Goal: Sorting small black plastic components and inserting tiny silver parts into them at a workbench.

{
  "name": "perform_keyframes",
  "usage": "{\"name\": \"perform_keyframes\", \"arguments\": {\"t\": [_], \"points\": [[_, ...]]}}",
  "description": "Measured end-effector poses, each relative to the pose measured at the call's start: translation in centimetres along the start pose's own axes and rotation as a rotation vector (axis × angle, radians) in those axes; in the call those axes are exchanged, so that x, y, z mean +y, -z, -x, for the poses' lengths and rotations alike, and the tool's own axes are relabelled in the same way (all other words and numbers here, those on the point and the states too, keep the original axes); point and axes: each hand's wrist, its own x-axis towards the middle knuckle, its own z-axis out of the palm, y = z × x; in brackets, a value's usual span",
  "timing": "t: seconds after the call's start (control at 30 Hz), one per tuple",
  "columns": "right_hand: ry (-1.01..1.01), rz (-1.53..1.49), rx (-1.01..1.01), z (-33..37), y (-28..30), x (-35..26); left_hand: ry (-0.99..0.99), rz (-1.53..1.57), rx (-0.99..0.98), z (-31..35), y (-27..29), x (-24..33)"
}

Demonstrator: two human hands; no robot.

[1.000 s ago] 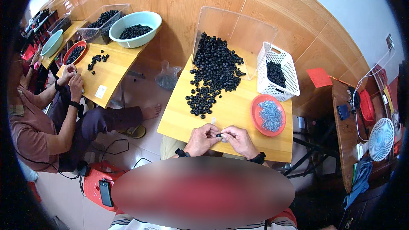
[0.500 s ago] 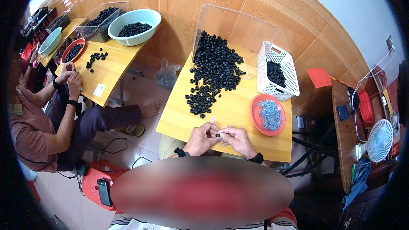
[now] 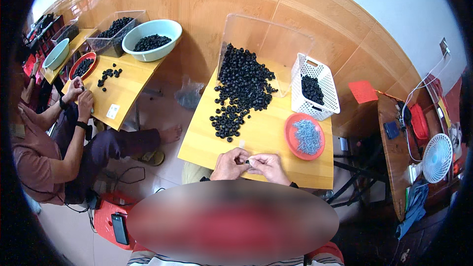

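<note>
Near the front edge of the yellow table (image 3: 197, 140), my left hand (image 3: 227, 164) and my right hand (image 3: 269, 167) meet. Fingertips of both pinch one small black round part (image 3: 248, 162), mostly covered by the fingers. Whether my right fingers also hold some thinner piece cannot be made out. Beyond my hands spreads a heap of black ring-shaped parts (image 3: 245, 81), loose toward me and spilling from a clear plastic bin (image 3: 268, 24) lying with its opening toward me. Right of the heap, a red plate (image 3: 289, 143) carries a mound of tiny blue-grey pieces (image 3: 307, 136).
A white perforated basket (image 3: 325, 112) with more black parts stands behind the plate. To the left, a co-worker (image 3: 44, 155) handles something small at another table (image 3: 128, 91) with a pale green basin (image 3: 152, 55). A white fan (image 3: 437, 157) stands far right.
The view has shifted slightly, moving the tables and bins a little down and left in the picture. My hands still pinch the small black part, now drawn closer together.
</note>
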Motion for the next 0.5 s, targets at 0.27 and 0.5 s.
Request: {"name": "perform_keyframes", "arguments": {"t": [0.27,0.5], "points": [[0.072,-0.100,0.035,0.05,-0.10,0.13,-0.272,-0.206,0.039,-0.47,-0.15,-0.98],[-0.009,-0.108,0.025,0.33,-0.24,-0.27,-0.301,-0.236,0.019,-0.30,0.23,-0.68]]}}
